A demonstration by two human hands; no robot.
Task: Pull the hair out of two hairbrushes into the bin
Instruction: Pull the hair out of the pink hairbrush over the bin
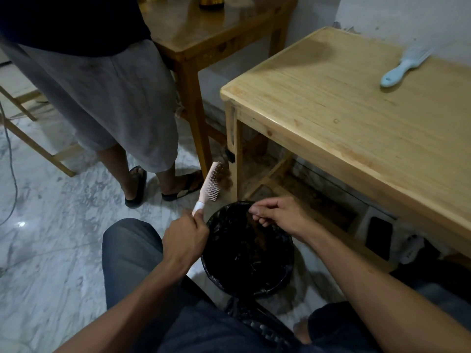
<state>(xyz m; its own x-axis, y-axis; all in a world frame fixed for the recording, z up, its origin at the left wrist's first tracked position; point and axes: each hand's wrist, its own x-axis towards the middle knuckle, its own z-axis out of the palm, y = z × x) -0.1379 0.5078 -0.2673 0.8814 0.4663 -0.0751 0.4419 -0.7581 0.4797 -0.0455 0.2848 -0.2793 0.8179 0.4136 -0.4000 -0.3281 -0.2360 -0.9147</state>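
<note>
Nearest me, low in the frame, my knees bracket the bin (248, 286), lined with a black bag and sitting on the marble floor (51, 250) at centre. My left hand (184, 242) has its grip clenched around the handle of the pink brush (210, 186), which points up and away, just beyond the bin's left rim, with a clump of brown hair (226, 178) caught in the bristles near the tip. My right hand (277, 216) hangs over the bin's mouth, fingertips pinched; a dark wisp seems to trail from them down into the bag, though against the black liner I cannot tell for certain that it is hair. The risk I see: the brush head sits outside the rim, so a clump tugged loose there could drop on the floor instead of in the bag, and fine strands may cling to my fingers rather than fall. Farther off, at upper right, the blue brush (405, 64) lies on the light desk (331, 118), well apart from both hands; whether it carries hair I cannot make out. The desk's leg stands close behind the pink brush. At upper left another person (107, 98) stands in sandals beside a darker table (216, 29), near enough to be brushed by a wide swing.
</note>
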